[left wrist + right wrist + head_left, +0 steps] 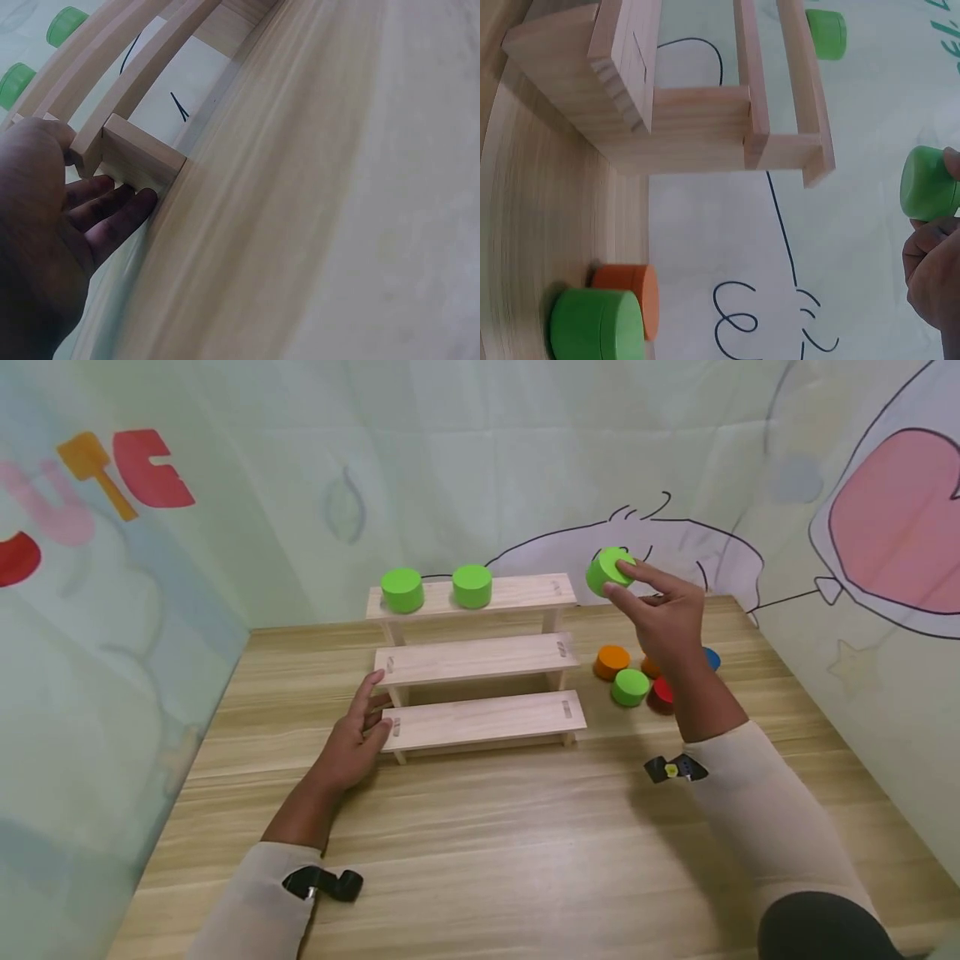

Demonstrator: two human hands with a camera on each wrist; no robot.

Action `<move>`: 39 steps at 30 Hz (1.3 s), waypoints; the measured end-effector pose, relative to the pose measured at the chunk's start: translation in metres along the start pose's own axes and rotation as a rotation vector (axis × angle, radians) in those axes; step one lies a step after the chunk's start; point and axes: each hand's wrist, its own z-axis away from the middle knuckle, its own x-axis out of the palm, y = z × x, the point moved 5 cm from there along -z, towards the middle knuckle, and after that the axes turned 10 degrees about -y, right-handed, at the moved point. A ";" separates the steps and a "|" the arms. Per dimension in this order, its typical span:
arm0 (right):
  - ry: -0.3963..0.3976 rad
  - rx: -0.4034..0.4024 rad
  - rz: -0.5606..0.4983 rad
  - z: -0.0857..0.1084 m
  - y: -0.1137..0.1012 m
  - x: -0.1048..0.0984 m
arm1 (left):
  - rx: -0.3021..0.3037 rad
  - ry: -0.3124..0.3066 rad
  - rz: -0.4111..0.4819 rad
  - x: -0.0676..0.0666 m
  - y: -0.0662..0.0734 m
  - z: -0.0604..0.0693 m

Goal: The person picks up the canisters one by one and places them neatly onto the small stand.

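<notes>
Right hand (667,617) — pinching raised green block (604,575) | left hand (354,742) — fingers spread, touching left end of wooden stand (480,657)

Wood-grain table (480,852) bearing a three-tiered stand (480,660)
Two green cylinders (402,591) sit on its top tier (525,591); on the tabletop beside it lie green (630,687), orange (612,662), red (662,696) and blue pieces (712,658).

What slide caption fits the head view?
Right hand holds a green block; left hand touches the wooden rack; two green blocks sit on top.
</notes>
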 end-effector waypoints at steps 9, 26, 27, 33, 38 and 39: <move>-0.042 0.031 0.071 -0.015 0.005 0.031 | 0.011 0.002 -0.004 0.000 0.000 0.000; -0.155 0.104 0.146 -0.039 0.012 0.066 | 0.046 0.017 -0.029 -0.001 0.004 0.000; -0.158 0.109 0.148 -0.040 0.012 0.068 | 0.047 0.018 -0.029 -0.001 0.004 0.000; -0.157 0.122 0.152 -0.042 0.013 0.076 | 0.044 0.019 -0.029 0.000 0.004 0.001; -0.155 0.119 0.146 -0.043 0.012 0.079 | 0.041 0.019 -0.032 0.000 0.005 0.001; -0.156 0.121 0.147 -0.043 0.012 0.080 | 0.039 0.019 -0.033 0.000 0.005 0.001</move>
